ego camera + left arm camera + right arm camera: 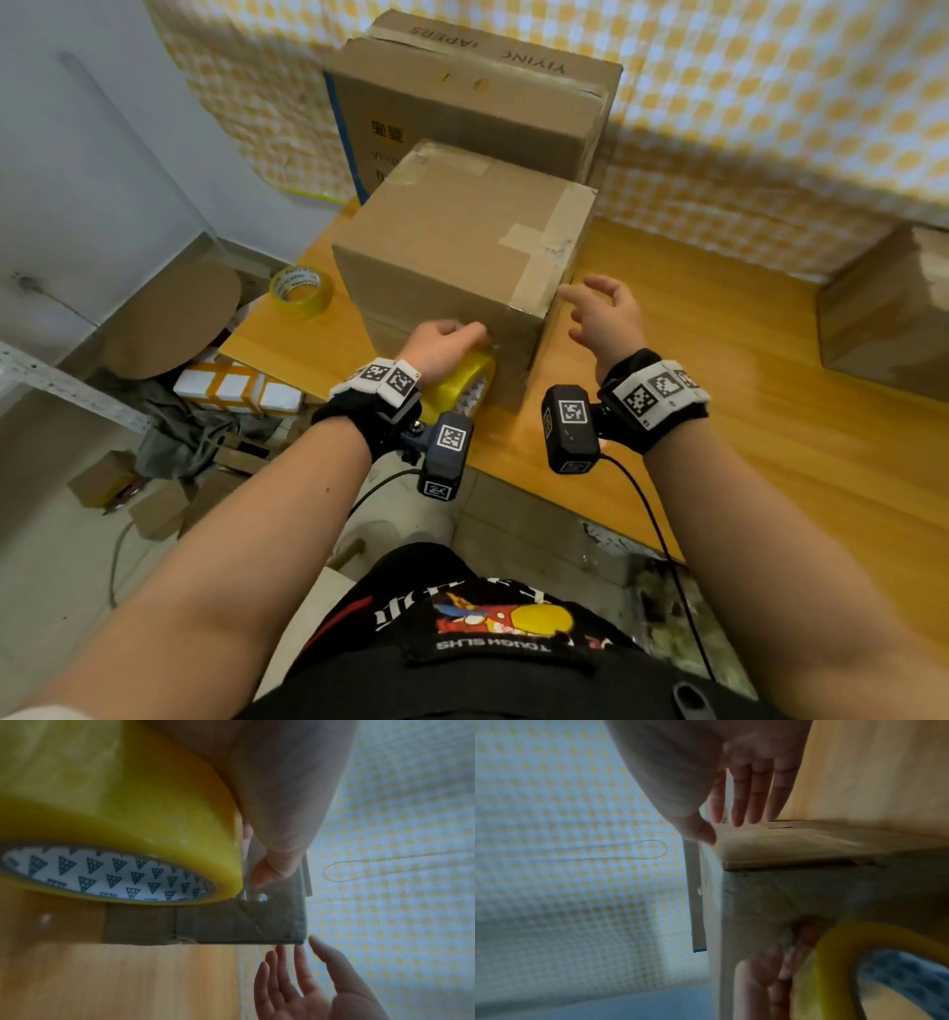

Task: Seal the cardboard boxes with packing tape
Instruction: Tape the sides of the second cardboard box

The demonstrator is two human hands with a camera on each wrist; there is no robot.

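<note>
Nearest the person, the left hand (445,343) grips a yellow roll of packing tape (462,386), fingers curled over its top, and holds it against the near face of a cardboard box (452,241). In the left wrist view the roll's white core shows a pattern of dark triangles, and the thumb presses toward the box wall just past the roll's edge; whether a strip of tape already runs from roll to box is hard to say through the blur.

The right hand (606,316) hovers just beside the box's near right corner, fingers spread and nearly straight, holding nothing. The right wrist view puts the fingertips (739,819) close to the box's side face, though contact is not clear.

The box stands on a wooden table (719,390), near its left front part. Its top carries older strips of brown tape along the right edge and at the far left corner.

To the left of the box, a second roll of yellow tape (302,291) lies on the table. Behind the box stands a larger cardboard carton (477,103) with printed lettering. Another brown box (888,318) sits at the table's right edge. A yellow-and-white checked cloth (770,128) hangs across the back.
</note>
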